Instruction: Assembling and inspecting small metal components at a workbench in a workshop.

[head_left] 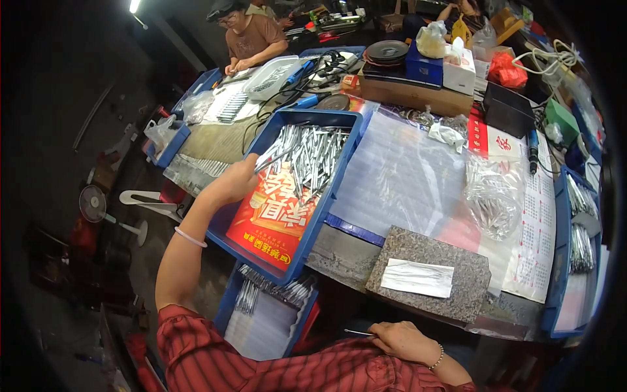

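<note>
A blue plastic tray point(353, 147) holds a heap of slim silvery metal pieces point(318, 151) at its far end. Under them lies a red printed sheet point(264, 228), bare at the near end. My left hand point(239, 179) reaches over the tray's left side, fingers pinched on a slim metal piece point(277, 159) at the heap's edge. Low and close to my body, my right hand point(406, 342) is closed on another slim metal piece point(358, 332), whose end sticks out to the left.
A stone slab point(431, 254) with a white paper strip point(418, 277) lies at the table's front edge. Bagged metal pieces point(494, 199) rest to the right, beside another blue tray point(560, 287). A lower blue tray point(228, 306) stands beneath. Across the table sits a co-worker point(256, 40).
</note>
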A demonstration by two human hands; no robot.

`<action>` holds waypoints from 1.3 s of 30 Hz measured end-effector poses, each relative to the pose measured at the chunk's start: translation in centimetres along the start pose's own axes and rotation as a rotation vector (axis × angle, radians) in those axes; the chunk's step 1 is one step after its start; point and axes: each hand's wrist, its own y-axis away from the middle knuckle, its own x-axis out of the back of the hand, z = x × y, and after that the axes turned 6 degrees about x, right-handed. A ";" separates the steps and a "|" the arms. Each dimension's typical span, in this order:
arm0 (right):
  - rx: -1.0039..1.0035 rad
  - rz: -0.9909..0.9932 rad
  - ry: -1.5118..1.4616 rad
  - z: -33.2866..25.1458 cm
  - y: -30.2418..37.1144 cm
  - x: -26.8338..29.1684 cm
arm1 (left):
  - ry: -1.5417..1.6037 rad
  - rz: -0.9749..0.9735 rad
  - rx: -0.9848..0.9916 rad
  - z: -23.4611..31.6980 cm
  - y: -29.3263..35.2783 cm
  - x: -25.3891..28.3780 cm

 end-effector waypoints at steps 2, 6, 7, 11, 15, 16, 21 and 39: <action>-0.001 -0.001 0.005 -0.2 0.2 0.0 | 0.081 0.118 -0.187 2.3 -0.1 0.8; -0.006 0.017 0.025 -0.4 1.0 0.2 | 0.080 -0.035 -0.297 12.6 -1.4 1.1; -0.006 0.018 0.035 -0.6 1.3 0.3 | 0.108 -0.115 -0.337 14.4 -2.4 0.1; -0.048 0.053 0.074 -1.3 2.6 0.4 | 0.068 -0.164 -0.497 22.0 -4.2 -4.6; -0.105 0.116 0.011 -0.9 4.9 -0.7 | -0.055 -0.031 -0.650 24.3 -7.2 -10.4; -0.111 0.112 0.023 -0.9 5.4 -0.7 | -0.045 -0.021 -0.652 24.5 -7.7 -11.3; -0.190 0.179 -0.074 -2.2 6.6 0.1 | -0.015 -0.058 -0.640 25.2 -9.3 -14.1; -0.181 -0.072 -0.151 0.0 -1.5 -0.6 | 0.420 0.400 -0.064 3.3 -12.3 -8.6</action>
